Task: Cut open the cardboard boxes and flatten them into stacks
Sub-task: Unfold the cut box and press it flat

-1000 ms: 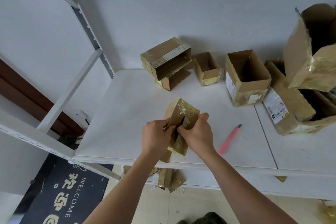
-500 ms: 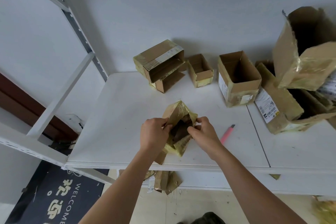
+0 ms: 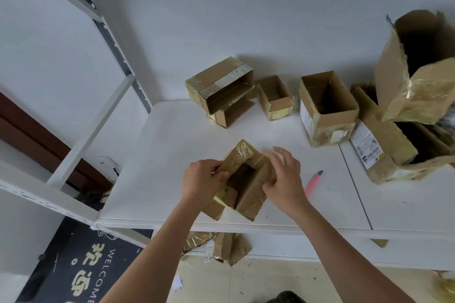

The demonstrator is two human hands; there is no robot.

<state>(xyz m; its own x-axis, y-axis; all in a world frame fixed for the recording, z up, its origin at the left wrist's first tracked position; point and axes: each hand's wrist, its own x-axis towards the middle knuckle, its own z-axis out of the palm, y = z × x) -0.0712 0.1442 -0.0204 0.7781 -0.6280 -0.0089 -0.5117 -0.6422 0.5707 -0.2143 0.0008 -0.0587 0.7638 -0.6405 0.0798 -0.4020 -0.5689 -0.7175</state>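
Now both hands on small taped box, front-centre of white shelf: left hand pinches its left flap, right hand fingers spread, thumb on rt wall. Pink cutter just beside.

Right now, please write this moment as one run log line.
step: opening small box | left hand: grips flap | right hand: on right side, fingers spread | pink cutter: on table, untouched

Soft, even daylight, slightly dim and cool, gentle shadows behind boxes against the wall, glare on yellow tape, right hand motion-blurred at fingers, wide-angle bending at edges
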